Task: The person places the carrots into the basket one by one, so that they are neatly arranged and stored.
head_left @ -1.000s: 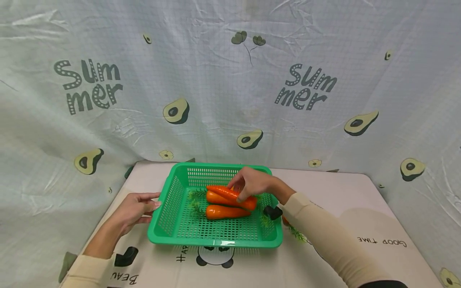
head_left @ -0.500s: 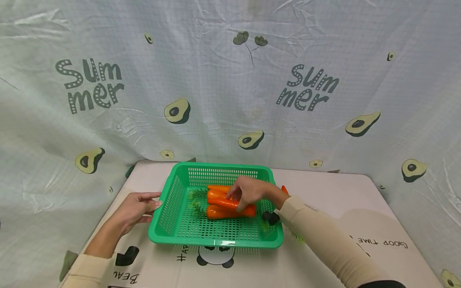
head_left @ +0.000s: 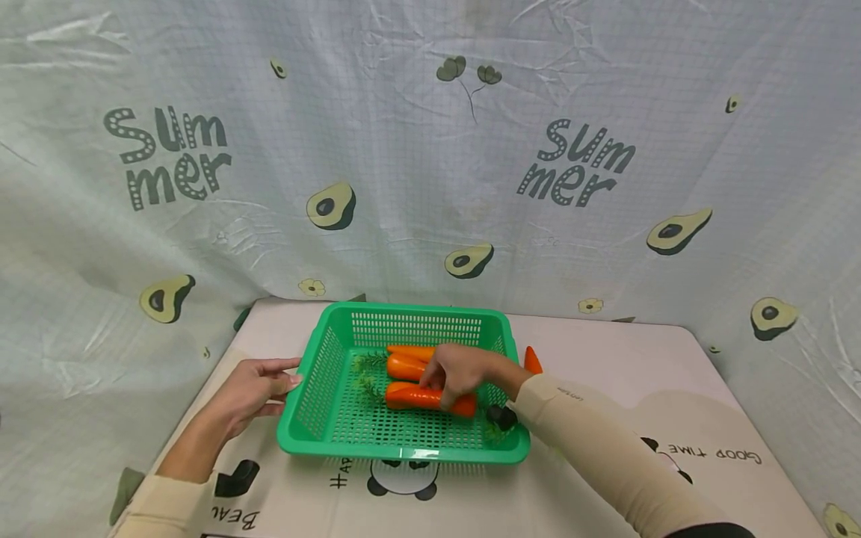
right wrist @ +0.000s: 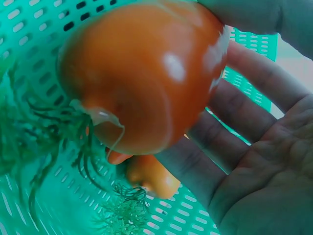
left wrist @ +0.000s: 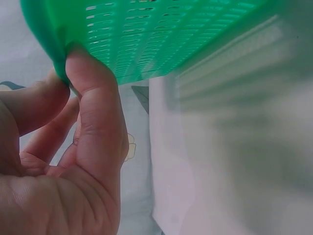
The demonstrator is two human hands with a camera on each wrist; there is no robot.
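Observation:
A green slotted plastic basket (head_left: 464, 454) stands in the middle of the table. My left hand (head_left: 249, 392) pinches its left rim between thumb and fingers; the left wrist view shows these fingers (left wrist: 95, 98) on the green edge. Inside the basket, my right hand (head_left: 459, 370) grips an orange carrot (head_left: 464, 406) that lies over or against the front carrot. Its rounded top end (right wrist: 142, 73) and green leaves (right wrist: 44, 127) fill the right wrist view. Farther back in the basket are another carrot (head_left: 406, 367) and a thinner carrot tip (head_left: 409, 350), partly hidden by the right hand.
Outside the basket's right wall, an orange carrot tip (head_left: 533, 361) shows on the table (head_left: 605, 351), the remainder hidden by my right sleeve (head_left: 592, 433). A printed curtain (head_left: 390, 149) hangs behind and at both sides of the table.
The right hand has brought its carrot nearer the basket's front and lower, from above the rear carrots to the front one. The left hand keeps its hold on the rim.

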